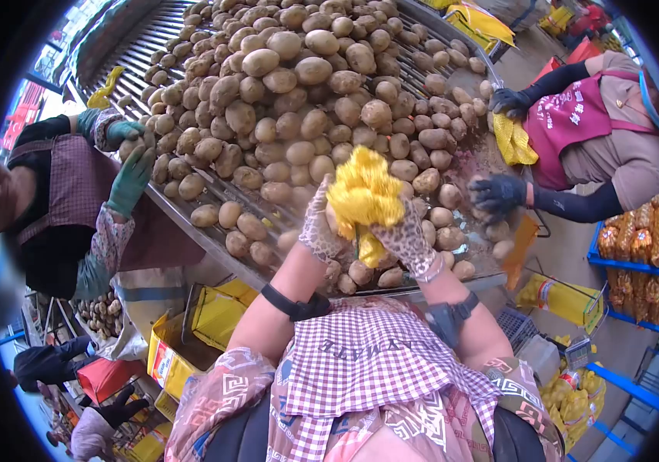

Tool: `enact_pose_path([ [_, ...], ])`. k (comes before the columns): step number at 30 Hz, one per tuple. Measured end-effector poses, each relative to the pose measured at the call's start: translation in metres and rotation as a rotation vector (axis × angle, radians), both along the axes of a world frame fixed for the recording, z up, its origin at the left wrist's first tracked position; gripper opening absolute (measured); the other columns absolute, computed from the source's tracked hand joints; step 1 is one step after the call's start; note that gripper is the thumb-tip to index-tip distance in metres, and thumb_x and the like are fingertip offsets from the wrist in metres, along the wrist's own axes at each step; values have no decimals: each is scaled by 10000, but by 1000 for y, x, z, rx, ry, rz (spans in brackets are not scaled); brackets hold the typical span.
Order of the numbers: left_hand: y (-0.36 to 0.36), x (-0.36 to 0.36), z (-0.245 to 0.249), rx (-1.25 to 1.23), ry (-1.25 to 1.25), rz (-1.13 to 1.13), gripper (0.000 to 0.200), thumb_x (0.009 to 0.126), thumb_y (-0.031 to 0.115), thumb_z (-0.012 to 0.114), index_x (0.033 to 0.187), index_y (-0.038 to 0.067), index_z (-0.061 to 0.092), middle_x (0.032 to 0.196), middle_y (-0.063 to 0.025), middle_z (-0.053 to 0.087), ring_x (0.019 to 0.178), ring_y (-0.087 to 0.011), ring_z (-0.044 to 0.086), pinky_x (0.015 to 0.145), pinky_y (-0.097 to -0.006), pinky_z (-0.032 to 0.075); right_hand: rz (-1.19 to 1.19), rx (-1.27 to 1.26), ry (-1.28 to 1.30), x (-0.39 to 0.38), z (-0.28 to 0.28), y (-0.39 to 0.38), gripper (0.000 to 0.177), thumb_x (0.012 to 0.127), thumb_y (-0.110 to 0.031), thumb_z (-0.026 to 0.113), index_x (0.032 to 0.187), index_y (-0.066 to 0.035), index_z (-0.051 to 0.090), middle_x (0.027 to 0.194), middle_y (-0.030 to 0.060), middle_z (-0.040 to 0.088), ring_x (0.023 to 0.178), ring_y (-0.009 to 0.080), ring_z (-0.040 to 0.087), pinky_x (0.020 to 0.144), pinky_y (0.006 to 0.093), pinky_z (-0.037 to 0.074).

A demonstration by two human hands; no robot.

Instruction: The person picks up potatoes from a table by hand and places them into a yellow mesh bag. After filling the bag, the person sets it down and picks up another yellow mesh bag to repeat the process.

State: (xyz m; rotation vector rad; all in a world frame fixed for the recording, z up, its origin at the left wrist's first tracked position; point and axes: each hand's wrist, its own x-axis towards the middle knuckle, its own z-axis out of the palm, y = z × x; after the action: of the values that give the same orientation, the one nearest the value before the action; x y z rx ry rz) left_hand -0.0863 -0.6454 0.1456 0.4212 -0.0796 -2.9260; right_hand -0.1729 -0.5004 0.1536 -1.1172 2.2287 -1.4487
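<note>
A bunched yellow mesh bag [366,192] is between my two hands, over the front part of the potato heap [299,100]. My left hand [323,225], in a spotted glove, closes on the bag's left side, its fingers partly hidden by the mesh. From the right, my right hand [408,240], gloved alike, grips the lower part, where a yellow end [370,250] hangs down. Loose potatoes [360,272] lie just below and around both hands.
A slatted metal sorting table [137,58] carries the heap. At the left, a person in green gloves [131,179] handles a potato; at the right, one in dark gloves [491,194] holds a yellow mesh bag [512,140]. Yellow crates [568,299] and a blue rack [637,266] stand nearby.
</note>
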Motion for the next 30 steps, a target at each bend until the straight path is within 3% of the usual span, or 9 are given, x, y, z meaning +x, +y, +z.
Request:
enact_pose_path([
  [1,-7,6,0,88,69,-28,470,935,423,473,1200,38,530,1185,-138,594,1088,-290,576,957,-438,468,-56,128,81,1,-27,18,581,698,-254,826,1138,3,549,1010,102,642,961,244,606,879,350,480],
  [5,-23,25,-15,229,87,5,422,963,385,435,1200,43,507,1076,-139,610,893,-255,633,764,-447,560,-452,-276,-1257,-3,-48,52,409,877,-199,644,1226,-26,516,1089,108,617,965,239,622,881,359,511],
  [9,4,1,0,-117,-337,21,416,953,376,472,1227,63,488,1017,-110,624,876,-249,634,751,-405,552,-505,-459,-1272,-16,-52,97,415,889,-264,617,1241,-66,518,1126,90,609,990,243,618,770,382,558],
  [13,37,-26,-26,-399,-153,2,476,926,297,553,1331,85,418,1164,-114,547,1095,-241,542,935,-404,460,-490,-511,-1330,-4,-57,137,401,895,-287,600,1226,-73,528,1096,95,629,838,264,655,587,424,575],
  [17,10,-28,-20,-2310,-414,-76,571,812,174,637,1344,105,441,1374,-179,427,1286,-319,388,1081,-415,312,-662,-683,-1415,22,-63,161,398,885,-292,609,1202,-65,530,1064,98,626,874,265,646,684,399,572],
  [21,-12,-38,-3,-2719,-390,-662,635,751,239,672,1339,132,460,1316,-222,466,1236,-326,449,1016,-407,379,-720,-672,-1393,31,-44,162,395,879,-291,622,1203,-84,533,1055,89,624,852,255,644,656,389,570],
  [25,-16,-61,-11,-2770,-424,-906,624,777,338,680,1316,102,473,1234,-195,539,1144,-306,528,956,-403,428,-577,-703,-1409,21,-45,148,381,916,-207,576,1252,-46,498,1131,106,602,956,244,627,771,385,557],
  [28,-17,-51,-19,-1165,-288,-361,540,910,470,528,1270,72,474,1172,-128,587,1076,-285,581,903,-404,476,-607,-699,-1344,4,-33,127,420,896,-187,606,1272,-48,479,1157,110,589,983,252,619,783,379,560],
  [30,-11,-37,-6,-740,-204,-341,544,912,483,513,1259,64,484,1164,-125,589,1061,-261,590,869,-393,502,-374,-706,-1160,-14,-36,113,452,890,-186,614,1293,-54,460,1184,109,574,1023,256,605,824,373,550],
])
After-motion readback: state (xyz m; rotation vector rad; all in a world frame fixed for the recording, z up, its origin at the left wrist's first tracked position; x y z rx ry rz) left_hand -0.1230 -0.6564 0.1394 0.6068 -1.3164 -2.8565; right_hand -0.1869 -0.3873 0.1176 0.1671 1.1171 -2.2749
